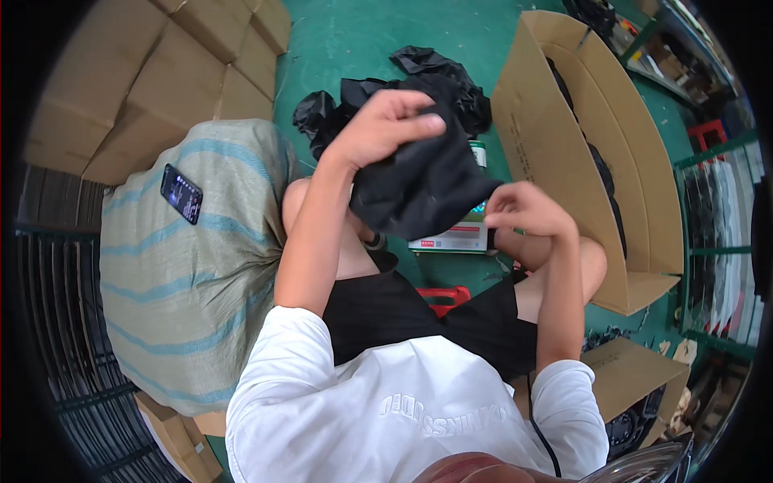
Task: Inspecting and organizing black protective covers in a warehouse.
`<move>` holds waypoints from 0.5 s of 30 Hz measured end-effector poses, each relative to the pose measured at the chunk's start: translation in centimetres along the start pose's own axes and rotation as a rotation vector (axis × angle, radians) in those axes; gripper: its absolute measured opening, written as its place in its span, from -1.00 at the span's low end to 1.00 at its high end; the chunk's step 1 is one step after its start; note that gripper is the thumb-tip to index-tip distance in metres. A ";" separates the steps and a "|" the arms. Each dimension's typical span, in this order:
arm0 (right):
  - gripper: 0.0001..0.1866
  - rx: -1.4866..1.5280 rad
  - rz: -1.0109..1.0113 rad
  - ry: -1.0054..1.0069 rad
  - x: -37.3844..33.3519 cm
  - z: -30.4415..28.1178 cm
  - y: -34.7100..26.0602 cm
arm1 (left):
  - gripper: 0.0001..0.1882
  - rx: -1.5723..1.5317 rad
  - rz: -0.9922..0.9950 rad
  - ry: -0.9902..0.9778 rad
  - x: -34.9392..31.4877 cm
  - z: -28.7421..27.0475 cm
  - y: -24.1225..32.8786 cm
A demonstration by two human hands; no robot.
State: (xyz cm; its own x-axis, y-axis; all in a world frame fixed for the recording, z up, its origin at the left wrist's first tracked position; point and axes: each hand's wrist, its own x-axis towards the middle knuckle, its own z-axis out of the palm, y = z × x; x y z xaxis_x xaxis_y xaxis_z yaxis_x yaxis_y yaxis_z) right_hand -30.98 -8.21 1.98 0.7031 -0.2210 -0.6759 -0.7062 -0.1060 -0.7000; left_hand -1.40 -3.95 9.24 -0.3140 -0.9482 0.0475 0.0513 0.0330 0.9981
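Observation:
A dark, limp black cloth (419, 185) hangs spread in front of me above my lap; it may be a cloth bag, but its exact kind does not show. My left hand (388, 129) is closed on its upper edge, thumb on the near side and fingertips partly hidden. At the cloth's right corner, my right hand (527, 211) is closed in a pinch. Behind the cloth, a crumpled heap of black plastic or fabric (443, 64) lies on the floor. A white and green box (455, 239) stands below the cloth, partly covered by it.
A tall open carton (531, 113) with black items inside stands at right. On the left, a phone (182, 194) rests on a bulging striped woven sack (193, 266), with stacked cartons (161, 88) behind. Something red (443, 299) shows between my legs; shelves (717, 249) line the right.

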 end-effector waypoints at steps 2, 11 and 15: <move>-0.05 0.534 -0.428 0.428 -2.4 0.8 -1.7 | -0.85 0.049 -0.004 -0.167 -1.1 2.0 1.6; 0.14 0.357 -0.777 0.171 -1.8 2.0 -7.6 | -0.72 0.293 -0.029 -0.617 -3.1 5.7 0.2; 0.05 0.260 -0.689 0.030 -1.3 4.0 -7.9 | -0.71 0.296 -0.035 -0.601 -4.5 5.1 0.4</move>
State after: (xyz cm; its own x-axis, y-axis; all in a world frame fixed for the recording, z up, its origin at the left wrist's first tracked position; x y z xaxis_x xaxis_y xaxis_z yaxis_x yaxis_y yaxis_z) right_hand -25.97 -3.25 7.43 0.9749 -0.2145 -0.0591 -0.0601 0.0021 -0.9982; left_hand -4.75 1.96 9.59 -0.7885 -0.6123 -0.0572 -0.2035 0.1721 0.9638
